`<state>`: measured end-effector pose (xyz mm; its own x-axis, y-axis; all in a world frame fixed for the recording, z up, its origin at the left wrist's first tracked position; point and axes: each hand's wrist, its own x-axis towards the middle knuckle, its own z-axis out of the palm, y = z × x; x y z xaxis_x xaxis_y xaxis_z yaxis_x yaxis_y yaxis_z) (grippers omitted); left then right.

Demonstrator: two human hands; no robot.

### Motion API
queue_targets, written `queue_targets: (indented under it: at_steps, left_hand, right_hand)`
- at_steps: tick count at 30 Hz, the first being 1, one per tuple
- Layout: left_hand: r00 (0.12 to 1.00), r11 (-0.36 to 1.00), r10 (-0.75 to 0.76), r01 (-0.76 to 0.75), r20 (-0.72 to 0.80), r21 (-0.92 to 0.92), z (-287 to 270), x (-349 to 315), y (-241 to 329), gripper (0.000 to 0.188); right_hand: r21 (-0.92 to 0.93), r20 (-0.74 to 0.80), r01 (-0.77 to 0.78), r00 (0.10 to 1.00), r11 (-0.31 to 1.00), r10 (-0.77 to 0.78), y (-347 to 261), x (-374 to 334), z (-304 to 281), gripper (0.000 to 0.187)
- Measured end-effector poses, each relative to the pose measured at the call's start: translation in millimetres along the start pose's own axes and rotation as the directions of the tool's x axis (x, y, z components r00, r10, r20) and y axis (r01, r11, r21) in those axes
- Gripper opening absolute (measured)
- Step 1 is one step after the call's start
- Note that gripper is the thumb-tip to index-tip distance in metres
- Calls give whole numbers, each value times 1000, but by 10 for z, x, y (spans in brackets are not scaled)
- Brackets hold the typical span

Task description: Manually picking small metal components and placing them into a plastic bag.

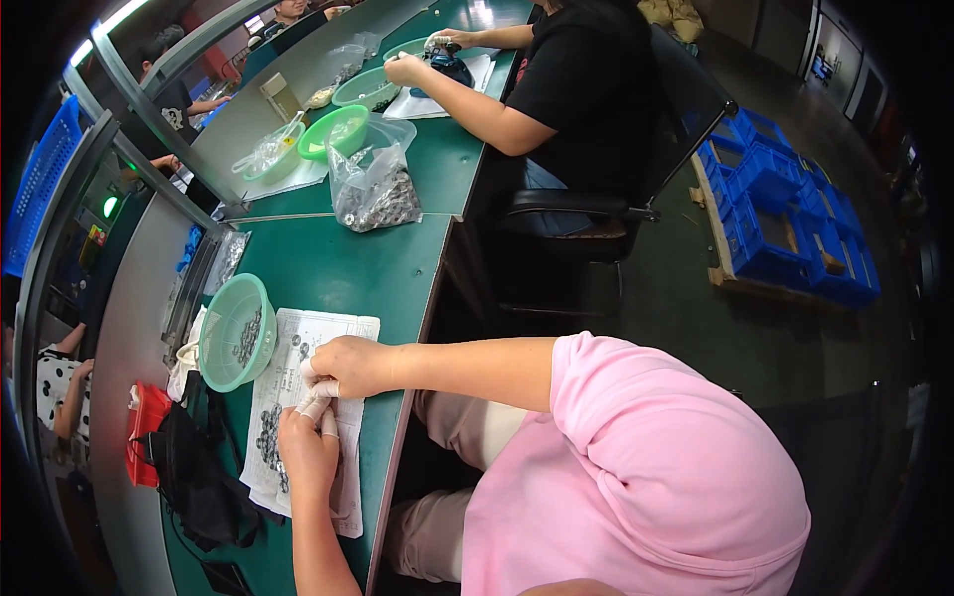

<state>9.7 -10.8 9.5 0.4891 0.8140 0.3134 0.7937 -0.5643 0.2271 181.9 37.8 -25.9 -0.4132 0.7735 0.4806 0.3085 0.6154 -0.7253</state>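
My right hand (352, 366) and my left hand (310, 449) meet over printed paper sheets (343, 326) on the green table. White coverings wrap several of my fingertips, which are pinched together. Whatever sits between them is too small or too hidden to make out. Beside my left hand, small dark metal parts (266, 437) lie spread over the paper, and a few more small parts (300, 346) lie near my right hand. A light green plastic basin (225, 366) at the paper's left edge holds a heap of similar metal pieces (248, 338).
A black bag (204, 472) and a red container (149, 432) lie left of the paper. Farther up stand a clear bag of metal parts (383, 194) and green bowls (338, 131). A co-worker in black (586, 89) sits there. Blue crates (780, 214) are stacked on the floor at right.
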Motion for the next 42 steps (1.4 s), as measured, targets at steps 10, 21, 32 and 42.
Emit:
queue_targets:
  at_steps: [10,21,32,42]
  left_hand:
    - [1000,1000,-1,1,9,6,-16,14,16,22]
    - [1000,1000,-11,11,-11,8,-36,0,39,22]
    - [999,999,-29,29,-32,14,-29,-9,8,20]
    - [997,997,-71,71,8,4,-52,7,6,21]
  right_hand:
    - [4,6,8,1000,1000,-8,13,14,-2,16]
    - [30,16,-6,1000,1000,5,-2,6,-14,16]
    - [-32,14,4,1000,999,-3,-76,-19,-53,14]
    - [-68,-42,75,996,995,-78,46,-18,-14,14]
